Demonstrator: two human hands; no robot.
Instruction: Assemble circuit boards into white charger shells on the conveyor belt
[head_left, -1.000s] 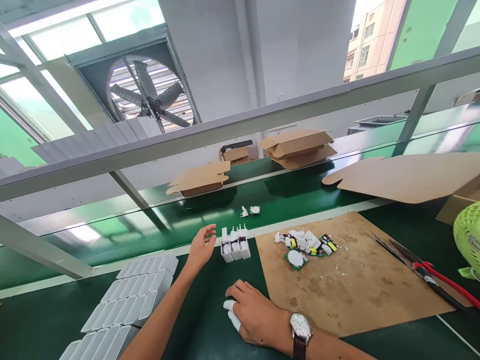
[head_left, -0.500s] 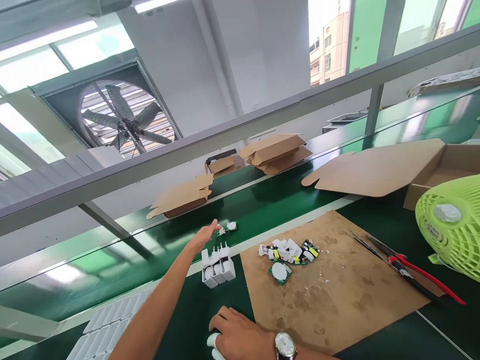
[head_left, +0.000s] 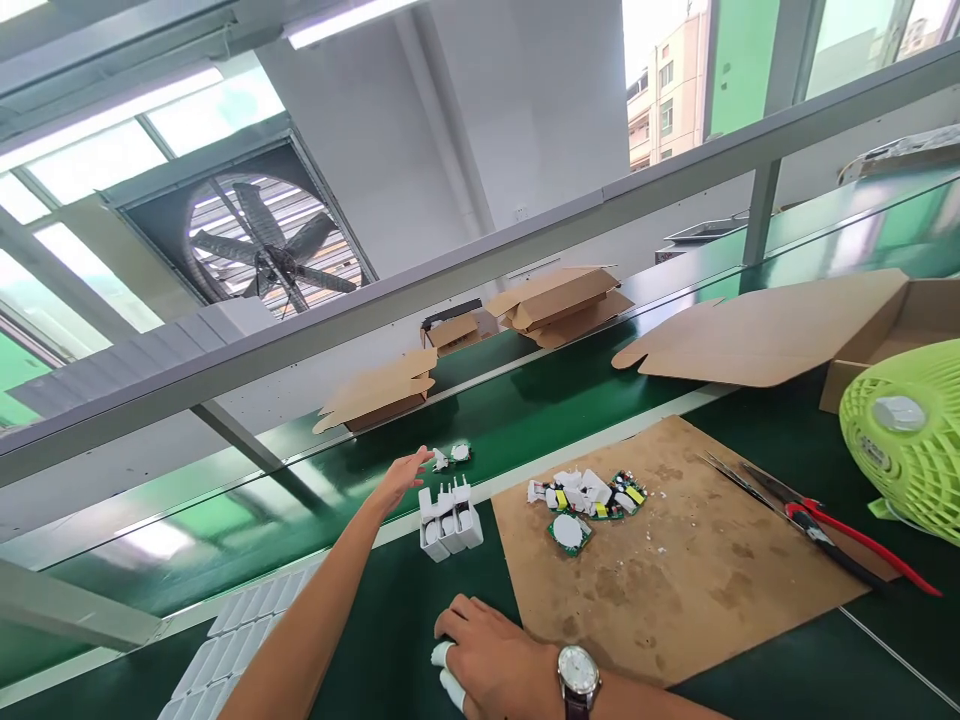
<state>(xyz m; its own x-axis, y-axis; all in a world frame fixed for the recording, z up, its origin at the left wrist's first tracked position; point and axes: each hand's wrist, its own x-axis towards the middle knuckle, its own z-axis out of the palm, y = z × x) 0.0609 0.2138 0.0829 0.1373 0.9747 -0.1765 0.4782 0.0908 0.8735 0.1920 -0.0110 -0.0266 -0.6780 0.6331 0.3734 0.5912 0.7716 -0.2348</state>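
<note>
My left hand (head_left: 403, 475) is stretched forward over the green conveyor belt (head_left: 570, 400), fingers out and open, its tips a short way from a small white plug part and round circuit board (head_left: 452, 455) lying on the belt. Just below it stands a cluster of white charger housings (head_left: 448, 520). My right hand (head_left: 487, 655), with a wristwatch and white finger cots, rests on the dark green table with fingers curled down; nothing shows in it.
A brown cardboard mat (head_left: 675, 560) holds a heap of circuit boards and white shells (head_left: 585, 495) and red-handled cutters (head_left: 825, 530). A green fan (head_left: 911, 440) stands at right. White trays (head_left: 232, 640) lie at lower left. Cardboard boxes (head_left: 559, 300) sit beyond the belt.
My left hand has reached forward from beside the white housings out over the belt towards the small parts. The view has shifted, bringing the green fan into sight. My right hand stayed put.
</note>
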